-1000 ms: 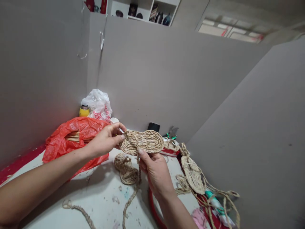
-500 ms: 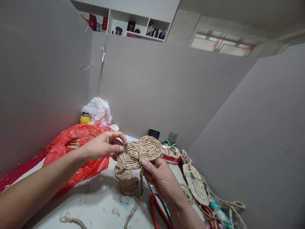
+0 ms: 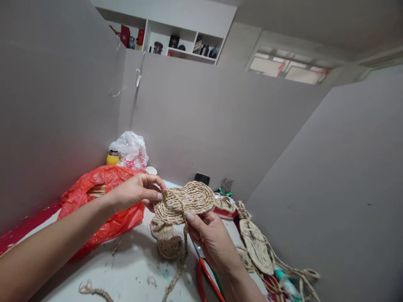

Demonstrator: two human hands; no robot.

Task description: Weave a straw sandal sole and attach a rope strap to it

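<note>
A sole-shaped piece of coiled straw braid (image 3: pixel 197 197) is held up over the table between both hands. My left hand (image 3: pixel 138 192) pinches its left end between thumb and fingers. At the lower edge, near the narrow waist, my right hand (image 3: pixel 212 237) grips it with the thumb on top. A loose braided straw cord (image 3: pixel 176 274) hangs from the piece down to the table. Below it lies another woven straw piece (image 3: pixel 170 246) with a curled end, partly hidden. Beneath my right hand are scissors with red handles (image 3: pixel 208 279), partly covered.
A red plastic bag (image 3: pixel 94 184) with straw inside lies left; behind it are a white plastic bag (image 3: pixel 132 151), a yellow jar (image 3: pixel 112 158) and a paper cup (image 3: pixel 151 170). A phone (image 3: pixel 202 178), green-handled pruners (image 3: pixel 226 188) and woven straw soles (image 3: pixel 256 247) lie right. Grey partitions (image 3: pixel 189 113) enclose the table.
The camera view has tilted up slightly, so the background sits a little lower. Both hands keep the same hold on the straw piece, which looks almost unmoved.
</note>
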